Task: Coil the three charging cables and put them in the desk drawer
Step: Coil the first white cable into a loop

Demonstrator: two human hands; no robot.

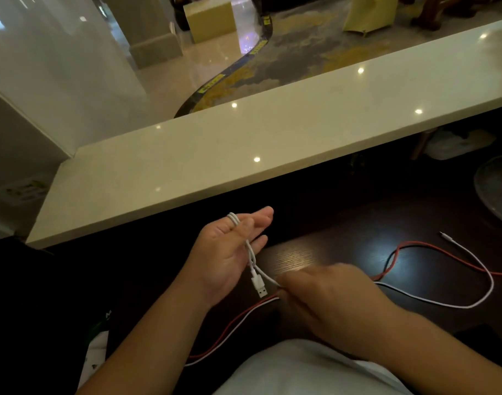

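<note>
Ahead of us runs the pale stone counter (272, 138), and below its lip lies the dark wooden bench (344, 246) where the cables are spread. On that bench a red cable (455, 253) arcs off to the right, crossing a white cable (480, 269) whose small plug end lies near the bench's far right. A red strand and a white strand also trail side by side toward us at lower left; we cannot tell which cables they belong to, nor pick out a third cable with certainty. No drawer is in view.

Our left hand (230, 252) is raised, palm up, with fingers spread and nearly straight; a few white loops hang round one finger, and the USB plug (260, 285) dangles just below the palm. Our right hand (326, 292) is blurred, low over the bench, and seems to be pinching the white strand where it leaves the loops, though its grip is not sharp enough to be sure.

We judge the first coil only just begun. The risks: with the left fingers held this loose, the loops could slide off and fall open. Since the white line crosses the red one on the bench, drawing it in could drag the red cable along or snag the two together. The dangling plug might catch in a loop.
</note>
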